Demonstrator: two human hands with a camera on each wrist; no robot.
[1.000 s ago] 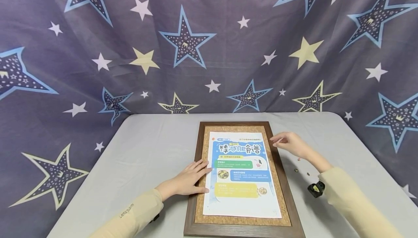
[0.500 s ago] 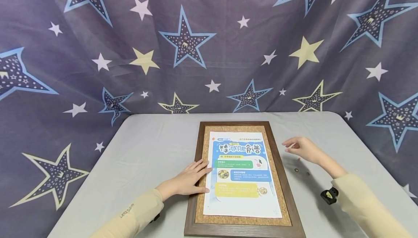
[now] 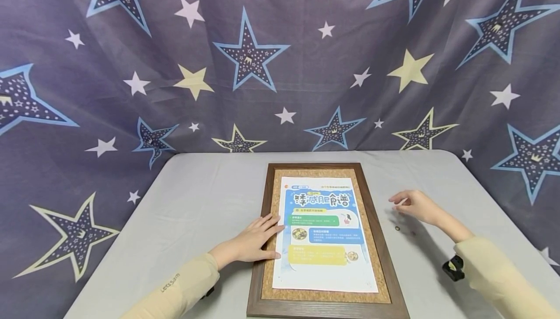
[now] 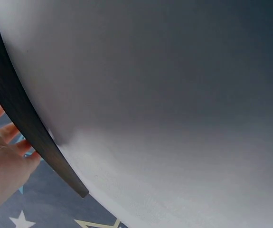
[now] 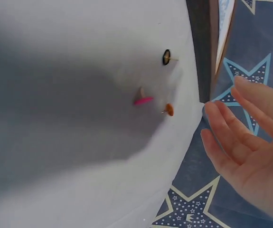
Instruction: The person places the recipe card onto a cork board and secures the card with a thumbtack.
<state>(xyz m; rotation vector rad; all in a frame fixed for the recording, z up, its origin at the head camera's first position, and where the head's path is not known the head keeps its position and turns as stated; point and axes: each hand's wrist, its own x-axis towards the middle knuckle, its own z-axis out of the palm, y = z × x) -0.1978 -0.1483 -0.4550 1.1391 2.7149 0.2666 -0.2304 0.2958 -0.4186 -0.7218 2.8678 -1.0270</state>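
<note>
A printed poster (image 3: 323, 277) with a blue heading lies on a cork board (image 3: 315, 294) in a dark brown wooden frame (image 3: 328, 309). My left hand (image 3: 251, 241) rests across the frame's left side, its spread fingertips on the poster's left edge. To the right of the board, my right hand (image 3: 415, 206) hovers over the table with loosely bent fingers and nothing visible in them. Below it lie several thumbtacks: in the right wrist view a black and gold thumbtack (image 5: 166, 57), a pink thumbtack (image 5: 143, 100) and an orange thumbtack (image 5: 169, 109).
The board lies on a table with a light grey cover (image 3: 210, 187). Behind it hangs a dark curtain (image 3: 280, 110) printed with stars. At the poster's top left corner there is a small red-orange dot (image 3: 286, 186).
My right hand has moved away from the frame's right side, rightward and slightly nearer to me, over the thumbtacks. The left hand, poster and board have stayed in place.
</note>
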